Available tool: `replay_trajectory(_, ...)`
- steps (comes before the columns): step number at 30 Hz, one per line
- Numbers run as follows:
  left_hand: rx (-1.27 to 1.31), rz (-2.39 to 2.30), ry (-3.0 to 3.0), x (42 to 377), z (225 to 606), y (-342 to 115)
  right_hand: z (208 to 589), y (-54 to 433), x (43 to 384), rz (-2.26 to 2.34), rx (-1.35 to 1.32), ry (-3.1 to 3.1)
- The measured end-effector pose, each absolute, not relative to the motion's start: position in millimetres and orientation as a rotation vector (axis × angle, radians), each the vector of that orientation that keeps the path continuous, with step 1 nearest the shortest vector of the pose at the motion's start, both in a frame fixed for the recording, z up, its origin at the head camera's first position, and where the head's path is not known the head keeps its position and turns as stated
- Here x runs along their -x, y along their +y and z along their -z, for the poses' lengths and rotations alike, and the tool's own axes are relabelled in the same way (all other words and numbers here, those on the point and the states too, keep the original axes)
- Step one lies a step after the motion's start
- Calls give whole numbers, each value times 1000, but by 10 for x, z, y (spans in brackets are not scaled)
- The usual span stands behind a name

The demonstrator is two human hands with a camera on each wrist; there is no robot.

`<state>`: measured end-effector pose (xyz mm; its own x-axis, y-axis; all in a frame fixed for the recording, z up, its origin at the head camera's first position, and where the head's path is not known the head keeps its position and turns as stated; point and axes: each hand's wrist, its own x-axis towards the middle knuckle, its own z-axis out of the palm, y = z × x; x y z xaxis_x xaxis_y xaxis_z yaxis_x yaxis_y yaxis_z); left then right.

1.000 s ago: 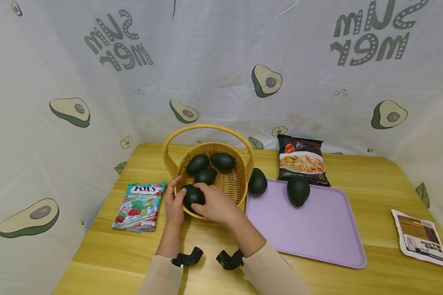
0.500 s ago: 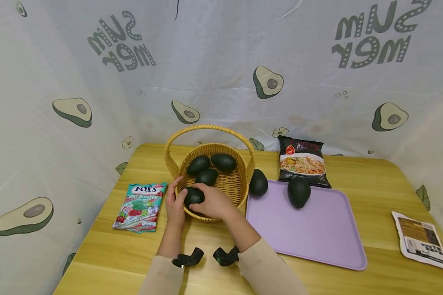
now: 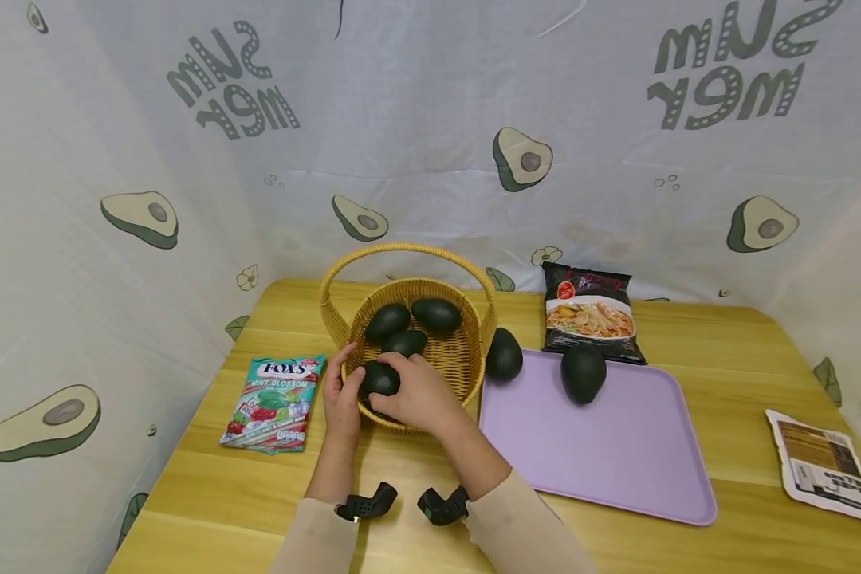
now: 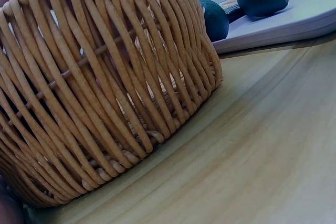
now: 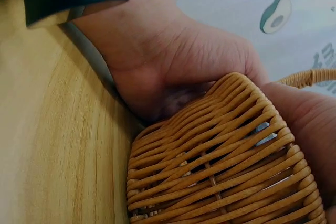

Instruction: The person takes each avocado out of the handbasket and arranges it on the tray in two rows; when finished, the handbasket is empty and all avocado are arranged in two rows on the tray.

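Far left of my hands, a FOX'S Mint Blossom bag [image 3: 276,405]. My left hand [image 3: 342,402] seems to grip the wicker basket's [image 3: 454,351] near-left rim, though weave hides its fingers; between both hands, inside, a dark avocado [image 3: 378,378], held by my right hand [image 3: 422,392]. I'd brace that rim and squeeze lightly. Rightward, lilac tray [image 3: 595,446].

The right hand [image 3: 423,395] covers part of the front avocado [image 3: 378,379] and the lower part of the second avocado [image 3: 405,343] behind it. In the left wrist view, the basket [image 4: 100,103] runs off the top and left edges. In the head view, the bottom edge cuts off both sleeves [image 3: 527,522], and the small print on the white packet [image 3: 825,466] is too tiny to read.
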<state>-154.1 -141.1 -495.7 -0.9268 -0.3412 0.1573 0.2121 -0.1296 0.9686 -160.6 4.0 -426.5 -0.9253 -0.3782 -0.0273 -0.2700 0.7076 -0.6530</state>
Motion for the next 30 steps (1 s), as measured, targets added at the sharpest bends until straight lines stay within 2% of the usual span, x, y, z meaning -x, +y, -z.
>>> replay_trajectory(6, -134, 2122, -1792, 1543, 4954, -1399, 4167, 124, 1508, 979, 547, 2876)
replay_trajectory(20, -164, 2109, -1812, 1547, 4957, -1420, 4075, 445, 1413, 1381, 363, 2856)
replay_trajectory(30, -170, 2137, -1789, 1532, 4941, -1404, 3984, 703, 1353, 1463, 362, 2837)
